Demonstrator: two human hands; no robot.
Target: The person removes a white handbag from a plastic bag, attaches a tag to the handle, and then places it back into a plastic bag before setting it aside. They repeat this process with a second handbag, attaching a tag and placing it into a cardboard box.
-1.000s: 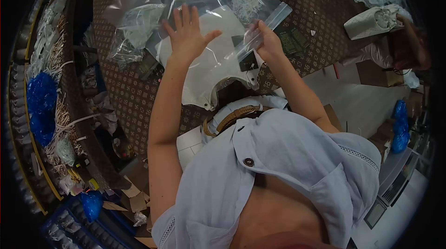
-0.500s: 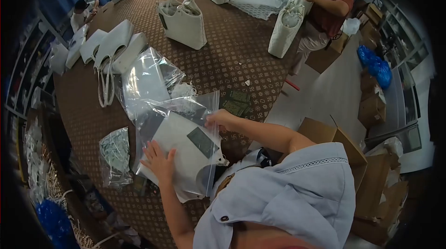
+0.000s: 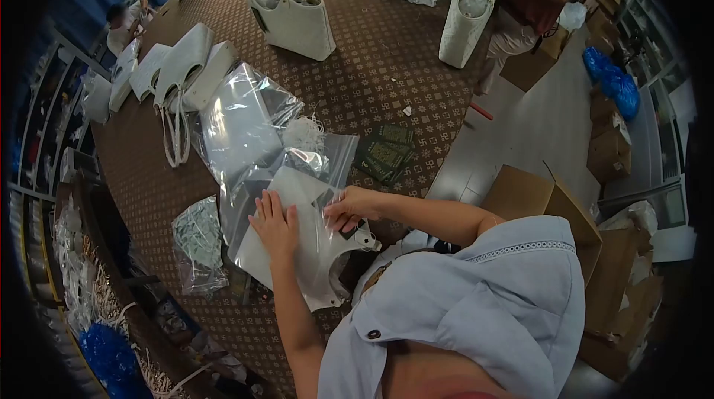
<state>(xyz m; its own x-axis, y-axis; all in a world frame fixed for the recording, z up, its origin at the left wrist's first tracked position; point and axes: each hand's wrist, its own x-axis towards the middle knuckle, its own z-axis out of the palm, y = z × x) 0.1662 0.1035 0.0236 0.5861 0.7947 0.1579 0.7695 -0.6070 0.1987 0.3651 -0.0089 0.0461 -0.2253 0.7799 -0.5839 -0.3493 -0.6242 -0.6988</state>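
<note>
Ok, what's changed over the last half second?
The right hand has moved toward the person's body, over the white panel, mostly hiding the dark card there; whether it grips the clear bag is hard to tell. The left hand, lying flat, has shifted a little away from the body, so the hands are closer together. The green cards and the standing white handbag stayed put.

Can read no word, number or brand anywhere. On the dark green printed cards (image 3: 387, 150), just beyond the right fingers (image 3: 340, 210), can make out only pale marks, too small and blurred to decipher. On the table (image 3: 372, 64), beyond those same fingers, can tell apart only repeated flower-like and hooked geometric signs.
</note>
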